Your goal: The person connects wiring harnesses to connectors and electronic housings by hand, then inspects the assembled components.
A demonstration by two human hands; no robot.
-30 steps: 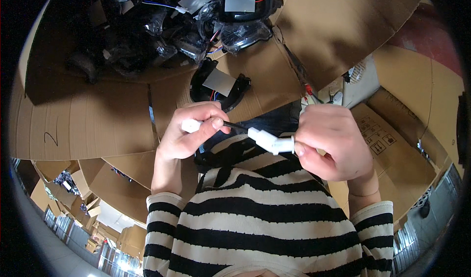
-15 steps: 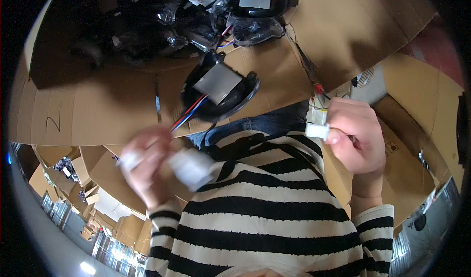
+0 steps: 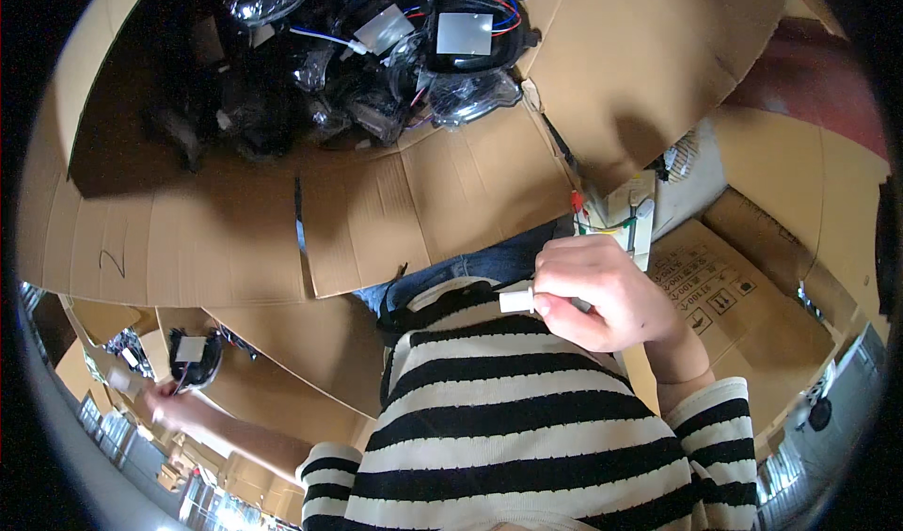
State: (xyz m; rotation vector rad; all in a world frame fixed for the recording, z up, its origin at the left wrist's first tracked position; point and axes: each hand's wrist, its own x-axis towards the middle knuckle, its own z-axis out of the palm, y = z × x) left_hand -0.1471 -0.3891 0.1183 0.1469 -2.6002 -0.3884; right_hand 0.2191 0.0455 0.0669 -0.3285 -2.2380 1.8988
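Stretched far out to the left, my left hand is closed on the wires of a black housing that has a grey rectangular patch. A pale, blurred piece sticks out past that hand; its kind is not clear. In front of my striped top, my right hand pinches a small white plastic connector between thumb and fingers, its end pointing left. Wrapped black housings with grey patches and red and blue wires lie piled in the large open carton ahead of me.
A printed brown carton stands to the right. Beyond my right hand is a small white device with a red part and wires. On the left are other open cartons, one with dark items in it.
My left hand has swung out to the far left, carrying the black housing by its wires away from the big carton's edge. My right hand has moved left and slightly down, still gripping the connector.
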